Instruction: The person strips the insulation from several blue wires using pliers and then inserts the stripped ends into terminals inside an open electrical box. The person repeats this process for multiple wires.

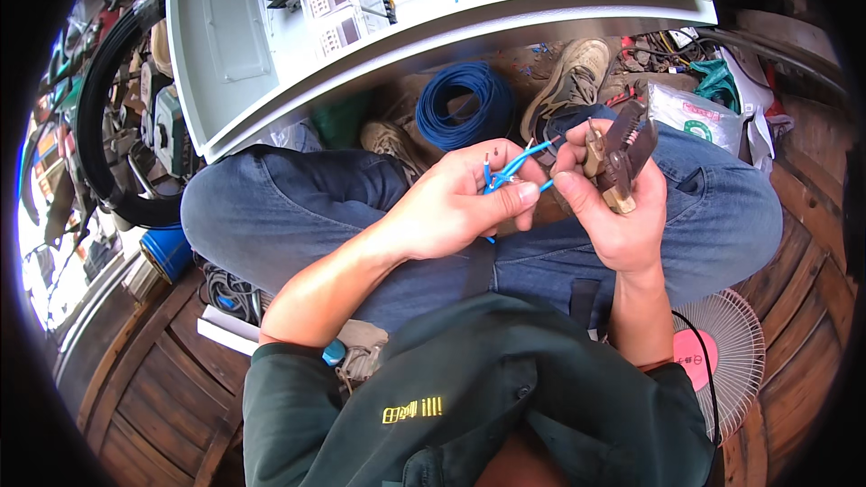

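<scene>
The left hand [469,194] is closed around a small bundle of thin blue wires [512,169], pinching them between thumb and fingers. The wires stick out of the fist toward one o'clock, and a few bare stripped ends show at their tips. A short blue tail hangs out of the bottom of the fist toward six o'clock.

The right hand [612,207] sits just beside the left, at its three o'clock, the two thumbs almost meeting. It grips a wire stripper [618,155] with brown handles and dark toothed heads; the tool stands out of the hand toward twelve o'clock, with its heads spread apart. The wire tips lie just at nine o'clock of the tool, near it; whether they touch cannot be told.

Both hands hover above the person's lap, over blue jeans [289,207] with the knees spread.

At twelve o'clock of the hands, a coil of blue wire [465,106] lies on the floor between two worn shoes [570,77]. Beyond it, a grey open electrical cabinet [234,45] lies flat, with terminal blocks and meters inside. A small fan [735,352] stands at five o'clock, on the wooden plank floor [162,397].
</scene>
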Tool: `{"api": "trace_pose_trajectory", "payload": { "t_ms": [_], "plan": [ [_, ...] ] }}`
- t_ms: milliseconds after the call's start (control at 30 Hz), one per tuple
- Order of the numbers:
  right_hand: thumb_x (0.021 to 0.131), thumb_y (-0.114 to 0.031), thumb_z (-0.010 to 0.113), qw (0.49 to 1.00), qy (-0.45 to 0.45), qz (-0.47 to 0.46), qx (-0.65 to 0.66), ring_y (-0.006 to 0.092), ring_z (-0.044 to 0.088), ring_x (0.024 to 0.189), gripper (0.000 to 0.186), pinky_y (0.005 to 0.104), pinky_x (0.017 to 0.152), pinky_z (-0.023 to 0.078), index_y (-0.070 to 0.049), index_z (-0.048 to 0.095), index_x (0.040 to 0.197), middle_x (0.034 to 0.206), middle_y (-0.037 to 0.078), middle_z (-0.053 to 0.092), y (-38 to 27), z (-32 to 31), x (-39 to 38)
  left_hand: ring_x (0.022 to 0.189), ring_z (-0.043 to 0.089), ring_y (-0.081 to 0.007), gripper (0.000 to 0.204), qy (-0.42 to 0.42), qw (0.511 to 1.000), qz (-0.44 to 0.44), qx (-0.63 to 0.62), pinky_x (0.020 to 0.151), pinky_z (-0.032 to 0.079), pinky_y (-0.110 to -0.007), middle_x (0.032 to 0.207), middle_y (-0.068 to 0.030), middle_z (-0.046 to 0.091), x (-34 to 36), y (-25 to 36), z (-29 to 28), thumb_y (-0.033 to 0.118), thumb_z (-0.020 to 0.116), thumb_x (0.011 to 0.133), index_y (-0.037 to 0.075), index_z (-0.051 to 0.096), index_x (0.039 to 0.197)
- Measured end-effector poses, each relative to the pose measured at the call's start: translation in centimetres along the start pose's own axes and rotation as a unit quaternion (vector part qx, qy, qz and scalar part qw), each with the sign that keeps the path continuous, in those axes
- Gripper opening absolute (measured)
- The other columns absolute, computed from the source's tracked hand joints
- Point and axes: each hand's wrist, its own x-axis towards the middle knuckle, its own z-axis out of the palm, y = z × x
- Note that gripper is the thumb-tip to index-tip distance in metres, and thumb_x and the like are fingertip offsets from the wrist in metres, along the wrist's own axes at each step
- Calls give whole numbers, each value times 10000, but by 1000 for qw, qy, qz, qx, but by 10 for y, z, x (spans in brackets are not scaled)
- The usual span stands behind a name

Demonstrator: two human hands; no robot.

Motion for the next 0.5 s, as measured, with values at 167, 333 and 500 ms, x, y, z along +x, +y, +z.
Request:
{"api": "trace_pose_trajectory", "payload": {
  "t_ms": [167, 333, 500],
  "plan": [
    [869, 43, 652, 999, 39, 30, -20, 76, 569, 869, 389, 228, 750, 475, 1, 518, 1232, 954, 38, 605, 5, -3, -1, 582, 427, -50, 128, 126, 983, 76, -108, 524, 338, -220, 704, 19, 534, 2, -5, -3, 148, 687, 940, 35, 657, 992],
    [696, 10, 704, 962, 11, -46, -268, 325, 608, 936, 542, 376, 856, 483, -1, 522, 1207, 1042, 169, 600, 13, -1, -6, 815, 590, -57, 152, 116, 968, 186, -118, 740, 486, -224, 917, -9, 673, -4, -8, -11, 123, 702, 935, 22, 672, 1044],
    [623, -3, 713, 915, 19, -135, -380, 357, 558, 921, 610, 418, 851, 429, 1, 523, 1202, 1003, 161, 573, 14, 6, -5, 840, 582, -61, 152, 127, 956, 257, -60, 752, 476, -217, 963, -25, 675, -2, -18, -7, 97, 714, 918, 3, 678, 1033]
  ]
}}
